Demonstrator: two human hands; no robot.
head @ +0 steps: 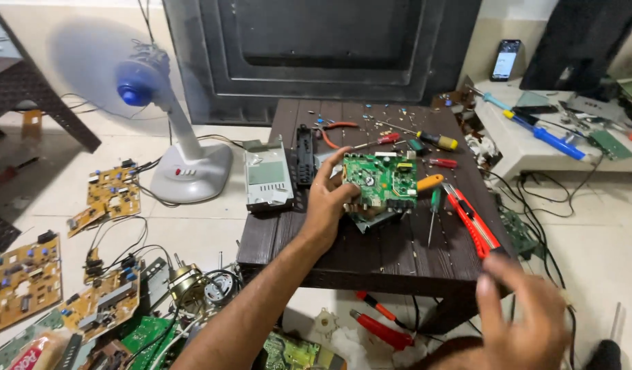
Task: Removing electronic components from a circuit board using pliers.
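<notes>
Cluttered tile floor surrounds my low dark table, with bare yellow circuit boards and loose wires lying by my knees. Nearest me, my right hand hangs blurred off the table's corner, fingers spread and holding nothing. Further out, my left hand grips the green circuit board by its left edge, tilted above the tabletop. Just beside it lie 1 red utility knife and an orange-handled screwdriver; a careless reach could catch the blade, I reckon. Beyond, the fan spins, and small loose parts might scatter.

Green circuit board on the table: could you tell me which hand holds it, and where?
The left hand holds the green circuit board by its left edge; the right hand holds nothing.
</notes>
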